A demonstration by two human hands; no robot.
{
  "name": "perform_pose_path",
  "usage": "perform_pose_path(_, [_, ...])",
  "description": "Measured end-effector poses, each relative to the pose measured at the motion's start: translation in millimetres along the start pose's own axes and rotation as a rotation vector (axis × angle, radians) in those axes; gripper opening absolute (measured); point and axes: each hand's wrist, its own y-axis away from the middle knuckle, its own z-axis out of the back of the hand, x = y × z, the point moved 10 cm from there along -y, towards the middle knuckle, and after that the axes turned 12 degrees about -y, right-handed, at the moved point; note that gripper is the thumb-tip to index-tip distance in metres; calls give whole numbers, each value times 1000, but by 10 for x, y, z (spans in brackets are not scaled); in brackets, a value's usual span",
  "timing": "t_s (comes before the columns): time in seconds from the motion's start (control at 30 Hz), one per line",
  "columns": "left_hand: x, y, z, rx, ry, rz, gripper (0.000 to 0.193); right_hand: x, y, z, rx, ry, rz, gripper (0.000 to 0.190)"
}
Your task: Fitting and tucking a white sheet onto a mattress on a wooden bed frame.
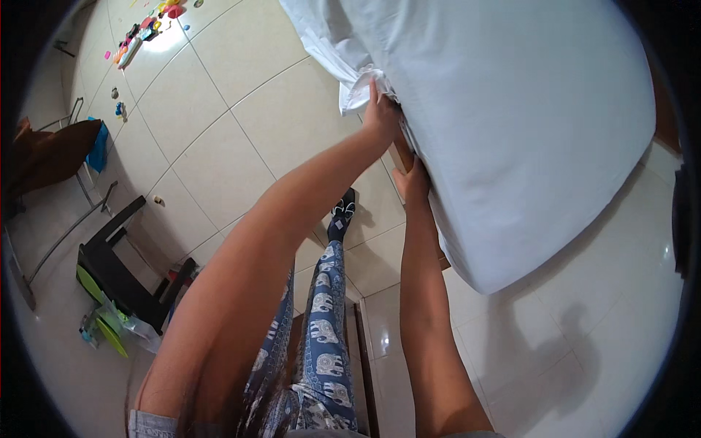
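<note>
A white fitted sheet point(526, 137) covers a mattress on the right, smooth on top and gathered along its side. At the mattress's side edge, my left hand point(382, 115) is at the bunched hem of the sheet, its thumb up against the cloth and its other fingers hidden under the edge. Lower along the same side, my right hand point(413, 179) has its fingers tucked between the mattress and the brown wooden bed frame point(404, 154), thumb outside. A loose fold of sheet point(356, 94) hangs beyond my left hand.
Small colourful toys point(148, 33) lie scattered on the tiled floor point(202, 137) at the upper left. A black plastic chair point(123, 274) stands at the left, near a metal-framed rack point(82, 219) with brown cloth point(60, 156) over it. My shoe point(342, 213) is beside the bed.
</note>
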Motion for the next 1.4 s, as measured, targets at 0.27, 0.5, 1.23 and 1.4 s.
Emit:
perform_pose_path(0.27, [-1035,810,91,-378,137,-263,38,-95,946,172,-239,-278,162,62])
perform_pose_path(0.5, [-2284,1178,-86,-259,539,-665,31,-1170,1763,408,-198,84,-36,73])
perform_pose_path(1.23, [-1004,1295,-1345,22,2596,980,32,-152,2012,338,87,-89,234,58])
perform_pose_path(1.4, [-168,770,-1133,-259,2789,1176,62,914,1523,379,62,-125,375,56])
